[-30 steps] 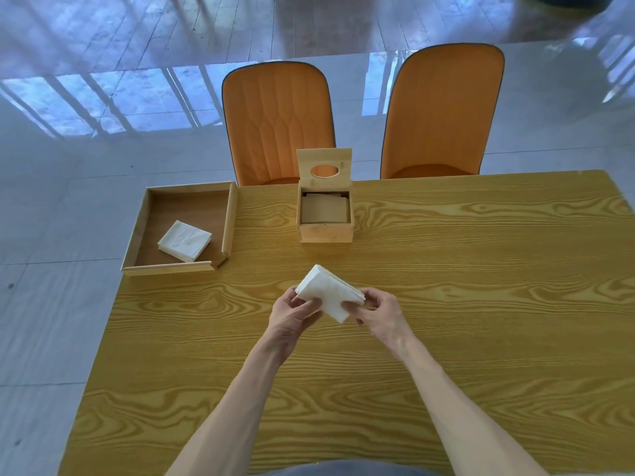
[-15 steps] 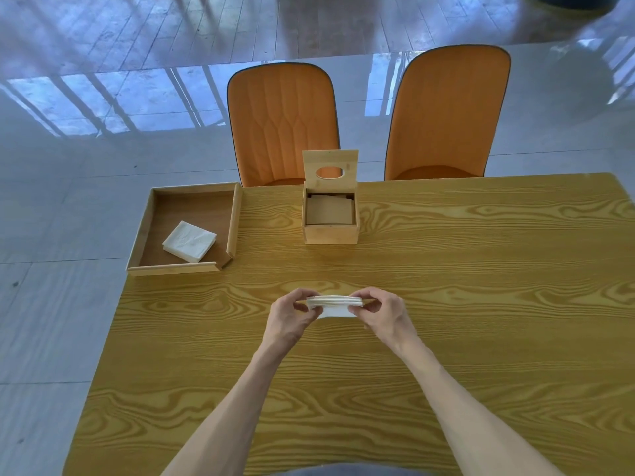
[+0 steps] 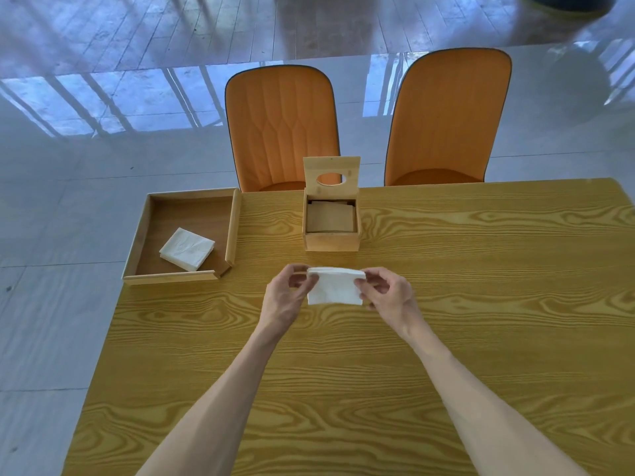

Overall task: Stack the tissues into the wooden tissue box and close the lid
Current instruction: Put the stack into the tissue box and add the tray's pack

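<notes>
A folded white tissue stack (image 3: 335, 289) hangs above the table between both hands, just in front of the wooden tissue box (image 3: 331, 241). My left hand (image 3: 285, 298) pinches its left edge and my right hand (image 3: 386, 295) pinches its right edge. The box stands open, its lid (image 3: 331, 173) with an oval hole upright at the back. Inside the box a wooden plate shows; no tissue is visible there. A second folded tissue stack (image 3: 187, 248) lies in the wooden tray (image 3: 171, 277) at the left.
The yellow wood-grain table (image 3: 481, 304) spreads to the right and toward me. The tray overhangs the table's left edge. Two orange chairs (image 3: 283, 128) (image 3: 446, 118) stand behind the far edge, on a glossy tiled floor.
The tissue stack has been turned from flat and edge-on to hanging with its face toward me. Both hands kept hold of it and rose slightly toward the box.
</notes>
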Demonstrator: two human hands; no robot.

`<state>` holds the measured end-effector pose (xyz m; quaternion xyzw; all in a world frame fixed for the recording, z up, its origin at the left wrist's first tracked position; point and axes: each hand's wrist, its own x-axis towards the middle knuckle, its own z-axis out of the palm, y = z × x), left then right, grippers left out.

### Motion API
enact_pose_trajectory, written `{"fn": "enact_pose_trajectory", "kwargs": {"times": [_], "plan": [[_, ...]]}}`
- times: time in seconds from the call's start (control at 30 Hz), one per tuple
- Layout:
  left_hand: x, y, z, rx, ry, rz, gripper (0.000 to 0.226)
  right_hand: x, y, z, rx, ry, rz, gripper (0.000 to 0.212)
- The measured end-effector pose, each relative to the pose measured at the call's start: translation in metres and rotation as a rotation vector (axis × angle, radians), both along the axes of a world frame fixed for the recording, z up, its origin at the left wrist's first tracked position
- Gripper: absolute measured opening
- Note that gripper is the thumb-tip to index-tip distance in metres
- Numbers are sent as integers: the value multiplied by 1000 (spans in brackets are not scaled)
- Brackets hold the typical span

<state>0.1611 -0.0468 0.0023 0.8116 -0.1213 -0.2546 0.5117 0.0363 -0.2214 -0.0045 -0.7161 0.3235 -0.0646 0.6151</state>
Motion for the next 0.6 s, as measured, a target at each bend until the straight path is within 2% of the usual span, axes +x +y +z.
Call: {"fn": "enact_pose_trajectory", "kwargs": {"times": [0.07,0.2,0.4,0.6], "plan": [[19,-13,10,-22,-35,2,25,18,-11,11,-21,-13,-12,13],[56,-40,27,-52,-64,50,30,53,-33,28,-99,-30,-11,31],[92,-68,34,-46,-17,105,35,97,-51,30,-179,19,-106,36],[112,-83,27,26,-44,186,26,127,-61,16,-215,124,-194,34]]}}
